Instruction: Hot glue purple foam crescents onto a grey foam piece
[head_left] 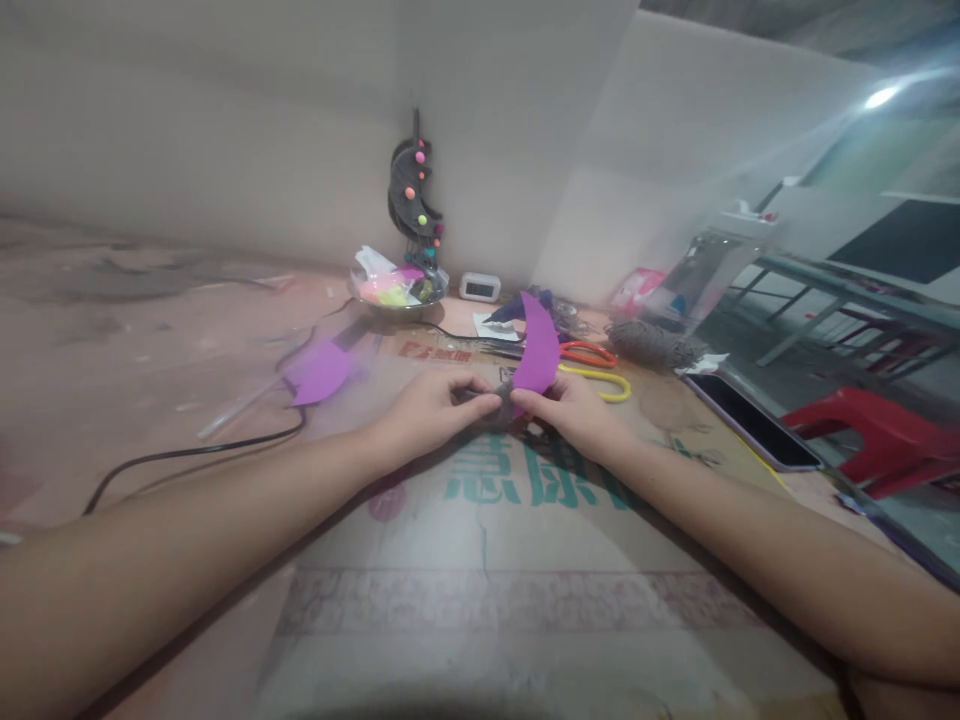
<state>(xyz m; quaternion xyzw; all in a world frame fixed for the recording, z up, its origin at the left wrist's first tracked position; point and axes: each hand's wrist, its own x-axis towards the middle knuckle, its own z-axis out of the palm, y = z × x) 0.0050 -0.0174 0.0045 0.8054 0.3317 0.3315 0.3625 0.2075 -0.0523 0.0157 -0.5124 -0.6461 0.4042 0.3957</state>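
Note:
A curved purple crescent (538, 345), paper or foam by its look, stands upright between the thumb and fingers of my right hand (574, 408). My left hand (454, 400) pinches dark grey yarn (505, 400) at the lower end of the crescent. Both hands meet over a printed cardboard sheet (480, 540). Just beyond my right hand lie scissors with orange handles (589, 352) and another pair of yellow handles (604, 383). A second purple piece (322, 372) lies left of my left hand. Fingertips behind the crescent are hidden.
A dish of colourful scraps (397, 290), a white digital clock (480, 288) and a grey yarn skein (652, 343) stand at the back. A decorated grey crescent (412, 190) hangs on the wall. A black cable (202, 450) crosses the left; a phone (750, 420) lies right, near a red stool (885, 435).

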